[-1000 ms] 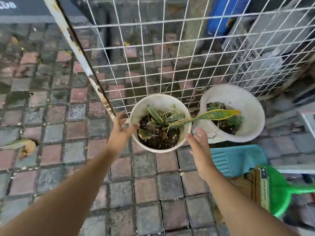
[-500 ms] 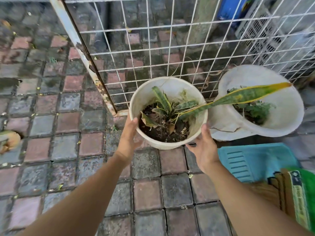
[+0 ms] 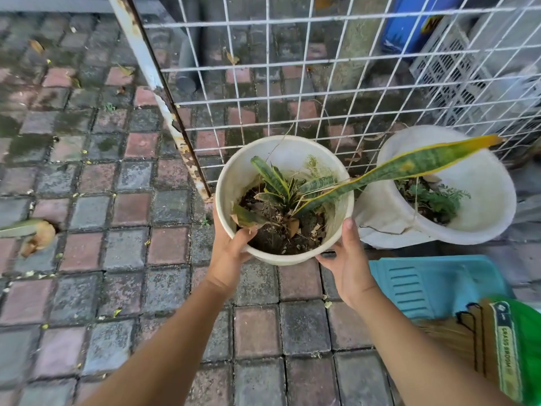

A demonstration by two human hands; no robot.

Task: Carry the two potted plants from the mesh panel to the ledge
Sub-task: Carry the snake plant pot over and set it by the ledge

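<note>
Yellow-edged leaf [image 3: 409,168] angled up-right

near pot [image 3: 285,159] left of far pot [image 3: 480,183] (mesh panel [image 3: 322,83] behind both)

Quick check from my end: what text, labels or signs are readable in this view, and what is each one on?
"GRASS BROOM": printed vertically on the white strip of the green broom sleeve, bottom right.
Small logo and lettering above those words on the same strip: too small to read.
Yellow and black mark on the blue object behind the mesh panel: cut off and blurred, unreadable.
Both pots show no lettering.
</note>
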